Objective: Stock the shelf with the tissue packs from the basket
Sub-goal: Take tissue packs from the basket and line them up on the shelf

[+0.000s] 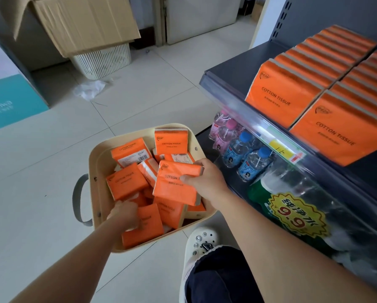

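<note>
A cream basket [100,156] with a grey handle stands on the tiled floor, holding several orange tissue packs. My right hand [207,178] grips one orange pack [172,186] by its right edge, lifted slightly above the pile. My left hand [126,212] reaches into the basket's near left side and grasps the lower edge of another pack [126,182]; its fingertips are hidden under that pack. On the right, the dark shelf [233,68] carries two rows of upright orange tissue packs [285,95].
Below the tissue shelf sit small water bottles [244,149] with blue and pink caps and a shrink-wrapped bottle pack [296,211]. My white shoe [200,241] is beside the basket. A cardboard box [80,20] over a white slatted bin stands far left.
</note>
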`<state>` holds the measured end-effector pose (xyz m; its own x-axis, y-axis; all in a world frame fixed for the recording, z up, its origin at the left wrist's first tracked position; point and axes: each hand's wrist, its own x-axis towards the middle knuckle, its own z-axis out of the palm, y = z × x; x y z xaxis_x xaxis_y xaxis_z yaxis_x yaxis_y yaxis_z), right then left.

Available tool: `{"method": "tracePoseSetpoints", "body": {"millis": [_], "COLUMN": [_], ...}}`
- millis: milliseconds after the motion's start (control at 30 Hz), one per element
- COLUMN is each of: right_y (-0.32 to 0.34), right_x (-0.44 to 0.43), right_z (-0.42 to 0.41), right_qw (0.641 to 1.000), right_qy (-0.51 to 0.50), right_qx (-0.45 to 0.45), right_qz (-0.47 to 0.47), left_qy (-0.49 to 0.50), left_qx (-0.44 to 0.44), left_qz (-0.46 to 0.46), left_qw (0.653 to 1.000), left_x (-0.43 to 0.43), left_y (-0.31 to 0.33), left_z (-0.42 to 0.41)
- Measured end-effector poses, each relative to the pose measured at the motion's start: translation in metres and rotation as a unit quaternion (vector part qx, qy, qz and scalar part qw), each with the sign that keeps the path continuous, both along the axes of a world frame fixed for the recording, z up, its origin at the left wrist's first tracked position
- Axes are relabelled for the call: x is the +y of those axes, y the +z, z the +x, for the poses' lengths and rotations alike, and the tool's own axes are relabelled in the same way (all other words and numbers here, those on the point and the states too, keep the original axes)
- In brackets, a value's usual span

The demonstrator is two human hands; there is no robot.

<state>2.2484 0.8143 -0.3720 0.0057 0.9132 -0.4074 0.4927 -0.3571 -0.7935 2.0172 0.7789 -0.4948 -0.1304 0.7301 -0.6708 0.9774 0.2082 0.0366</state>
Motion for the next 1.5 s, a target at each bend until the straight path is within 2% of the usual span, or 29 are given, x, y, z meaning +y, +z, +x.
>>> {"method": "tracePoseSetpoints", "body": {"millis": [67,100,133,233,300,400,500,700,900,1067,1167,1333,1500], "right_y": [0.002,0.003,0.004,0.012,0.021,0.041,0.068,0.138,0.204,0.234,0.237,0.219,0.182], "right_x": [0.001,0.001,0.001,-0.003,-0.005,-0.010,-0.016,-0.033,-0.052,-0.065,-0.066,-0.058,-0.042], "right_z": [0.000,0.000,0.001,0.005,0.010,0.018,0.026,0.062,0.138,0.217,0.270,0.348,0.402], "right_qw": [1.000,1.000,1.000,1.000,0.999,0.996,0.987,0.952,0.892,0.853,0.835,0.838,0.849], "right_qy": [0.000,0.001,0.001,-0.002,-0.011,-0.043,-0.070,-0.085,-0.174,-0.250,-0.308,-0.357,-0.381], "right_qx": [0.000,0.000,-0.001,0.002,0.002,-0.017,-0.035,0.056,0.061,0.041,-0.012,-0.067,-0.114], "right_qz": [0.003,0.005,0.005,0.014,0.030,0.078,0.141,0.287,0.413,0.457,0.455,0.408,0.349], "left_qy": [-0.017,-0.030,-0.036,0.041,0.082,0.151,0.153,0.083,-0.035,-0.136,-0.189,-0.271,-0.428], "left_qx": [0.022,0.003,-0.032,-0.163,-0.224,-0.379,-0.494,-0.570,-0.589,-0.571,-0.569,-0.519,-0.366], "left_qz": [0.008,0.005,-0.004,-0.050,-0.037,-0.024,-0.036,0.014,0.069,0.103,0.111,0.190,0.323], "left_qw": [1.000,1.000,0.999,0.985,0.971,0.912,0.855,0.817,0.805,0.803,0.793,0.788,0.760], "left_x": [0.006,0.009,0.011,0.014,0.013,0.014,0.017,0.025,0.029,0.033,0.031,0.033,0.049], "left_y": [0.008,0.016,0.021,0.036,0.048,0.084,0.130,0.211,0.294,0.332,0.347,0.355,0.347], "left_z": [0.001,0.004,0.004,0.003,0.000,0.004,0.013,0.064,0.162,0.244,0.296,0.374,0.432]}}
